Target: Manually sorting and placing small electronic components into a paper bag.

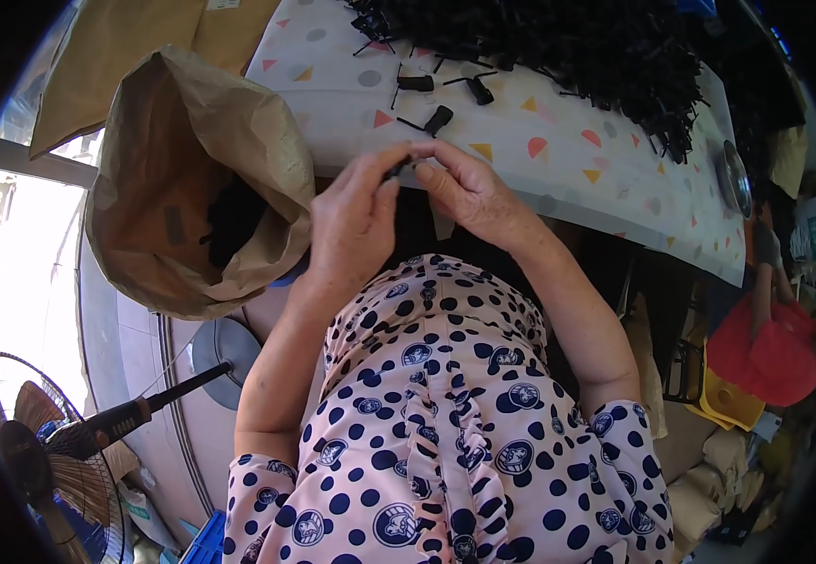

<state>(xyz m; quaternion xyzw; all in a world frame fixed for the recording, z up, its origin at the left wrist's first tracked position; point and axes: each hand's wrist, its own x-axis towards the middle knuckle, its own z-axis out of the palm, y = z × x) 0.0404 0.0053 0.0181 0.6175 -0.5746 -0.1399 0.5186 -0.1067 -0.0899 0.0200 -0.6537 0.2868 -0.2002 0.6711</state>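
Pinching a small black part (395,170) in the grip of the left hand (359,204), near the counter (333,108). Cannot tell whether likewise pinching with the right hand (471,194), just beside. With loose black pieces (439,119) at one o'clock, a dark heap (568,42) at two, a paper bag (274,127) at nine.

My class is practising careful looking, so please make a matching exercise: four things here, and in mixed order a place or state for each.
Things
1. paper bag
2. small dark piece
3. fan
4. heap of black parts

Places or states
A. at the fingertips of the left hand and right hand
B. spread on the patterned tablecloth
C. open, with something black inside
D. low at the picture's left

Pairs: 1-C, 2-A, 3-D, 4-B
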